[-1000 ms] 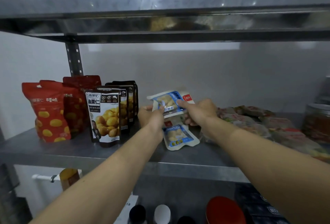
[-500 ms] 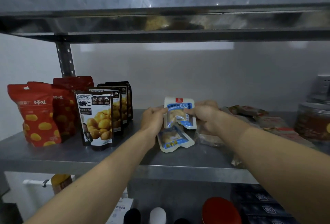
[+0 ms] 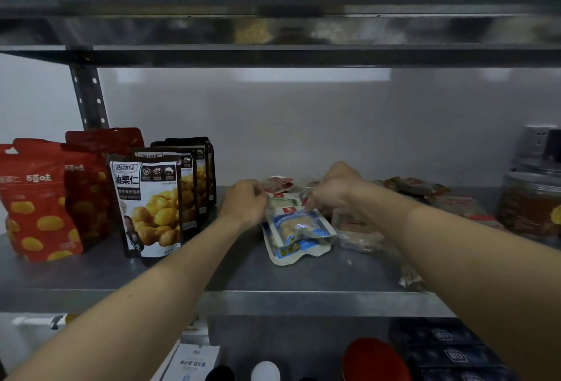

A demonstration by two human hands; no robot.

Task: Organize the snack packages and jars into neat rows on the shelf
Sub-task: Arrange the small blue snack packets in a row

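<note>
Just right of the frame's centre, a blue packet (image 3: 299, 226) lies flat on the shelf (image 3: 243, 277), resting on top of a second blue packet (image 3: 290, 253) whose lower edge sticks out toward the bottom of the picture.

The right hand (image 3: 337, 188) reaches in from the lower right. Its fingers are curled downward and its fingertips (image 3: 309, 207) meet the top edge of the upper blue packet, pinching it there. The rest of that packet lies below the fingers, toward the front of the shelf.

The left hand (image 3: 243, 201) comes in from the lower left, fingers curled tight, at the upper left corner of the stack. It sits against a white and green packet (image 3: 282, 201). Whether it grips anything cannot be told, since the knuckles hide the fingertips.

On the left side of the frame, red pouches (image 3: 39, 204) and black pouches (image 3: 148, 207) stand upright in rows running back. Loose packets (image 3: 425, 195) lie in a heap behind and right of the right hand. A jar (image 3: 531, 204) stands at the right edge. An upper shelf (image 3: 273, 25) spans the top.
</note>
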